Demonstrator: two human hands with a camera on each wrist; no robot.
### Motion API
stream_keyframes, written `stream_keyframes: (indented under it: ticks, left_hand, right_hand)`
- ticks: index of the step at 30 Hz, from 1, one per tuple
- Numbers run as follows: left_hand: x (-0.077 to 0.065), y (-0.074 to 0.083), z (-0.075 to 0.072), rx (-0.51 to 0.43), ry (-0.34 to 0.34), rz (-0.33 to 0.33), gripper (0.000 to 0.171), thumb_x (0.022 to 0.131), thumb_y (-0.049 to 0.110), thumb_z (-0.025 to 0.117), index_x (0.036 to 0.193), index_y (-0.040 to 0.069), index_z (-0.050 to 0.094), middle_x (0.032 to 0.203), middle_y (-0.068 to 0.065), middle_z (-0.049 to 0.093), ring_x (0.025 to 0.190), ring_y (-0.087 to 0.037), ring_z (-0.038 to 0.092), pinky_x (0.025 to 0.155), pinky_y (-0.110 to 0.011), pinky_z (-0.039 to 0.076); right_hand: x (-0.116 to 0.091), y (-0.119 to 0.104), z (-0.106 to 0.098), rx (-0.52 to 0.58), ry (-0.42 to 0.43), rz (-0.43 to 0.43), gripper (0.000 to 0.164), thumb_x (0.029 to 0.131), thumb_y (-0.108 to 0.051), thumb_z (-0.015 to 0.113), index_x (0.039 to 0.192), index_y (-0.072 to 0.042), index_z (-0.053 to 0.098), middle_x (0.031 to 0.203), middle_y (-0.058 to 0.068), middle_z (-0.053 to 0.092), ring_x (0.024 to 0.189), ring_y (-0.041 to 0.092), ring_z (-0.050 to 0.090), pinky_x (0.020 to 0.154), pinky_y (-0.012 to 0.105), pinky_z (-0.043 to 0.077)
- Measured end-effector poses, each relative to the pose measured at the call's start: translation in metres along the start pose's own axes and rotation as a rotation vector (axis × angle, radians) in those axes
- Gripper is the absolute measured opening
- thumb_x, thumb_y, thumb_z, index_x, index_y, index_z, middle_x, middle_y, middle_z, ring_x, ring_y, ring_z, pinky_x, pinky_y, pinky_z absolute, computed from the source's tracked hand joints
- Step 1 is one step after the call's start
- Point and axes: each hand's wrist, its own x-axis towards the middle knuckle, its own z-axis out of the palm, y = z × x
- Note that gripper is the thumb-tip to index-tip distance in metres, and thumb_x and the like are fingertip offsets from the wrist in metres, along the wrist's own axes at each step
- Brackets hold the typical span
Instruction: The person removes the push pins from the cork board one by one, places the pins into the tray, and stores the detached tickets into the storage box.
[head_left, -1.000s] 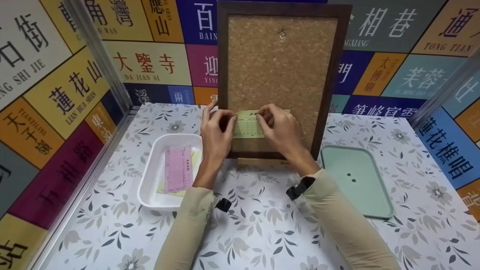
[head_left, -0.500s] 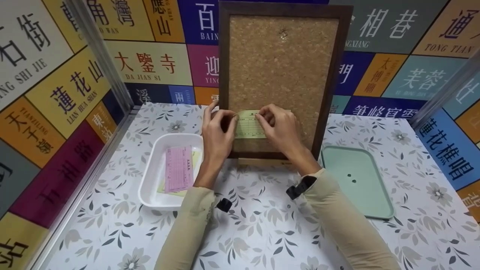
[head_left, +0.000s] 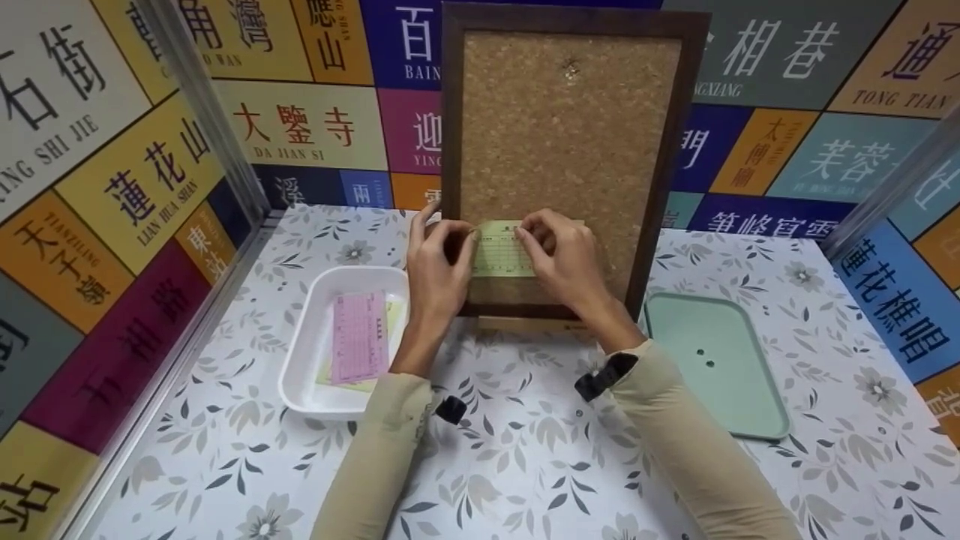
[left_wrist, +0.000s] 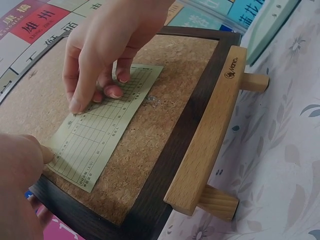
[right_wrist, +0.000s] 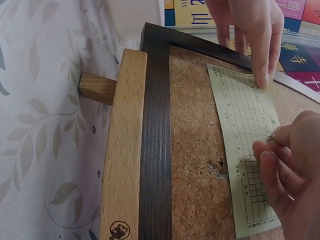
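Note:
A pale green printed slip (head_left: 501, 251) lies sideways against the lower part of a framed cork board (head_left: 562, 142). My left hand (head_left: 439, 262) has its thumb pressing the slip's left end, with its fingers behind the frame's left edge, as the right wrist view shows. Over the slip's upper edge, my right hand (head_left: 566, 255) pinches a small tack (right_wrist: 271, 138) between thumb and finger. The fingers hide most of the tack, and I cannot tell how deep it sits. The right hand also covers part of the slip.
On the left, a white tray (head_left: 295, 375) holds a pink slip (head_left: 358, 337) over yellow-green paper. A green tray (head_left: 739, 397) with two small dark pieces stands on the right. The board rests on a wooden stand (left_wrist: 207, 135). Lettered panels rise behind the flowered tabletop (head_left: 517, 465).

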Motion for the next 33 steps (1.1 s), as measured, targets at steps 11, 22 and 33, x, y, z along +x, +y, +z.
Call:
stream_keyframes:
  ticks: [11,22,33]
  left_hand:
    - [0.000,0.000,0.000,0.013,0.000,-0.012,0.012,0.100,0.023,0.080,0.104,0.012,0.082,0.157,-0.010,0.057,0.135,-0.023,0.067,0.124,-0.041,0.043]
    - [0.000,0.005,0.002,0.069,0.033,-0.024,0.012,0.099,0.026,0.081,0.104,0.016,0.082,0.155,-0.008,0.060,0.142,-0.026,0.061,0.122,-0.044,0.046]
    - [-0.003,0.004,0.003,0.156,0.157,0.031,0.008,0.098,0.024,0.081,0.100,0.016,0.081,0.162,-0.008,0.056,0.147,-0.032,0.047,0.124,-0.052,0.034]
  right_hand:
    - [-0.002,0.000,-0.003,0.073,-0.061,0.008,0.010,0.103,-0.020,0.075,0.101,-0.010,0.079,0.086,0.003,0.073,0.072,0.012,0.065,0.068,0.024,0.054]
    - [-0.008,0.006,-0.011,0.148,-0.050,0.013,0.010,0.104,-0.019,0.075,0.105,-0.010,0.078,0.091,0.003,0.071,0.075,0.013,0.065,0.067,0.020,0.054]
    - [-0.022,0.017,-0.037,0.269,-0.026,0.083,0.011,0.107,-0.016,0.069,0.109,-0.006,0.072,0.087,0.014,0.074,0.065,0.030,0.071,0.057,0.021,0.055]
